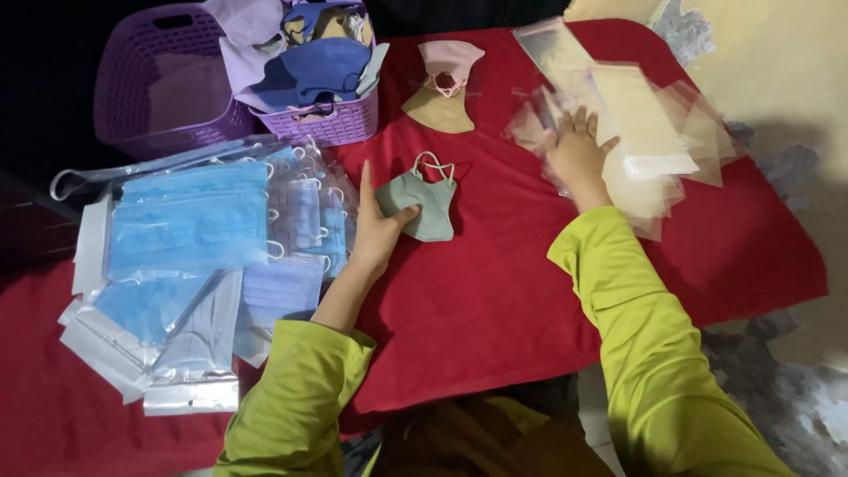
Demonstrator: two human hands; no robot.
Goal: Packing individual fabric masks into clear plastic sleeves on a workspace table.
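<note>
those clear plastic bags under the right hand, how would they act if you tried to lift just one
The clear plastic bags look thin and glossy, so one would probably sag limply and feel very light. They lie fanned and overlapping under the right hand, so neighbours may well slide or cling along with it. On the red cloth a push would likely skate the whole pile.

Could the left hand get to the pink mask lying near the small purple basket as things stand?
Probably yes. The left hand holds the green mask, but only bare red cloth lies between it and the pink mask.
</note>
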